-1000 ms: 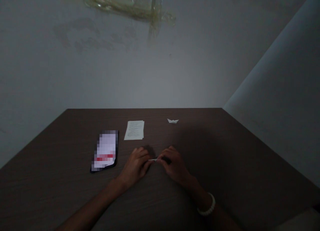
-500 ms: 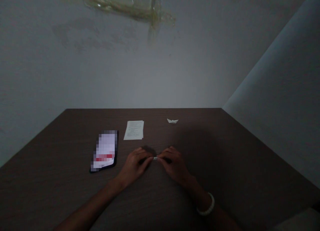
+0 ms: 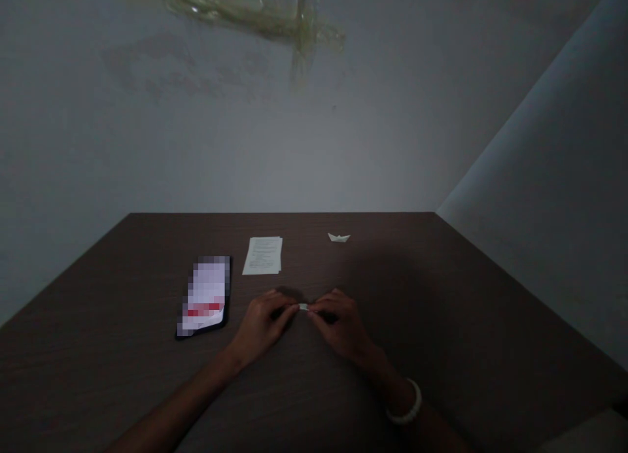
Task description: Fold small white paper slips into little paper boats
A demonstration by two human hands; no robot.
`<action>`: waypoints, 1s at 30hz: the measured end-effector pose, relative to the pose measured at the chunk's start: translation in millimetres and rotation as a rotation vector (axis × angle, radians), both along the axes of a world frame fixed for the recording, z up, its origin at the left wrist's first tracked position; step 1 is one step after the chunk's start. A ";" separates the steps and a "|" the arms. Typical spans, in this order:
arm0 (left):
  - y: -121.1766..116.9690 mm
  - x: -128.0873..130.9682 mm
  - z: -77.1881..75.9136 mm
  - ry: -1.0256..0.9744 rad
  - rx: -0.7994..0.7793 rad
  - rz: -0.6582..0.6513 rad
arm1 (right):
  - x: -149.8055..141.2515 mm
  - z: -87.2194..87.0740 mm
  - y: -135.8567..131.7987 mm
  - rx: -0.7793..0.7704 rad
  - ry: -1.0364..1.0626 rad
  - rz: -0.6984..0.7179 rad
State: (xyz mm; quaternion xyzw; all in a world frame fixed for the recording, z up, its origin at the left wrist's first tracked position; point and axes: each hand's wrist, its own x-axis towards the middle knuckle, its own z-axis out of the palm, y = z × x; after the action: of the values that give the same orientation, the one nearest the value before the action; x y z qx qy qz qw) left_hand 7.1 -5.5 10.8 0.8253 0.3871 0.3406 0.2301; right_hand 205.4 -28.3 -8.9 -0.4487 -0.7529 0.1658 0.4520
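Between my two hands is a small folded piece of white paper (image 3: 303,306), mostly covered by fingertips. My left hand (image 3: 265,322) pinches its left end between thumb and fingers. At the other end, my right hand (image 3: 341,319) pinches it the same way; a pale bracelet circles that wrist. Both hands are low over the brown table (image 3: 294,401). Farther back, a little folded paper boat (image 3: 339,238) stands on the tabletop. The exact folds of the held paper are too small to make out.
A thin stack of printed paper sheets (image 3: 263,255) lies beyond my left hand. To the left is a phone (image 3: 205,296) with a lit, blurred screen. A grey wall (image 3: 314,146) rises behind the table, and another pale surface (image 3: 549,178) slants along the right.
My left fingers have shifted slightly right and closed in on the paper's left end. The paper has turned, showing a short white face instead of a thin edge. My right hand is nearly still.
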 end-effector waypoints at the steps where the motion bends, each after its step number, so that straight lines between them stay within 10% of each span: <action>1: 0.2 0.2 0.6 -0.010 -0.001 -0.001 | -0.5 1.0 -0.6 -0.002 0.003 0.005; 30: -1.4 2.9 0.0 -0.061 -0.070 -0.065 | -2.2 2.3 -3.4 -0.126 -0.063 -0.018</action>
State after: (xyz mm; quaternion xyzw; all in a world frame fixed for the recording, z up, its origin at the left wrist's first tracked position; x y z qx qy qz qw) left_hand 10.0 -6.9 10.8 0.8182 0.3646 0.3442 0.2814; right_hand 203.2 -31.7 -6.6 -0.4882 -0.7507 0.1946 0.4003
